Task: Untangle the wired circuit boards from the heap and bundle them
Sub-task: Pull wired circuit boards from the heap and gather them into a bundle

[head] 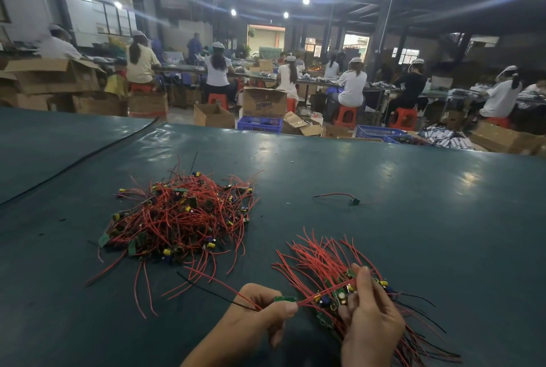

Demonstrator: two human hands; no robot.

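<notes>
One heap [180,216], one bundle [328,272], one stray board [353,200], perhaps ten workers [353,85]

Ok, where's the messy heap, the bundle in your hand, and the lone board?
heap [180,219], head view, on the red wires in its middle.
bundle [322,269], head view, on its fanned red wires.
lone board [354,200], head view, on the dark board at its wire's end.

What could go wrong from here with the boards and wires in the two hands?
The left hand pinches a small green circuit board whose red wire crosses into the fanned bundle of red-wired boards in the right hand; a pull may snag it.
Its other wires trail toward the tangled heap of red-wired boards and may drag it.
The single wired board lying apart may be forgotten.
</notes>
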